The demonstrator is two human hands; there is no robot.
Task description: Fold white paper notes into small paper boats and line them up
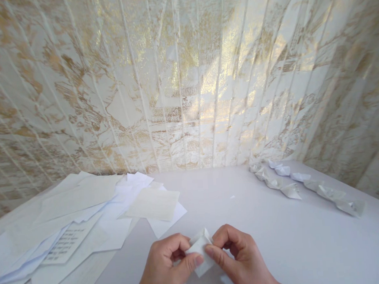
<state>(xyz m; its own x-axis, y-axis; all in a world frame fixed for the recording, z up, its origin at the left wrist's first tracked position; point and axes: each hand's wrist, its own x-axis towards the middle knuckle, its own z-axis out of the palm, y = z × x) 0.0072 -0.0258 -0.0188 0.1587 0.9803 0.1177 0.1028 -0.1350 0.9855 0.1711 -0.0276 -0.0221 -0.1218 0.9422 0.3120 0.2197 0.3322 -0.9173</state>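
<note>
The left hand (172, 264) and the right hand (241, 255) pinch the folded paper (199, 248) from opposite sides (probably for keeping folds steady), over the tabletop's (297, 242) near middle.

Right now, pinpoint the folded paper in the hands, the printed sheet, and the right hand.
Folded paper (199, 245): head view, on its near face.
Printed sheet (65, 243): head view, on its printed lines.
Right hand (246, 257): head view, mid-hand, behind the thumb.
</note>
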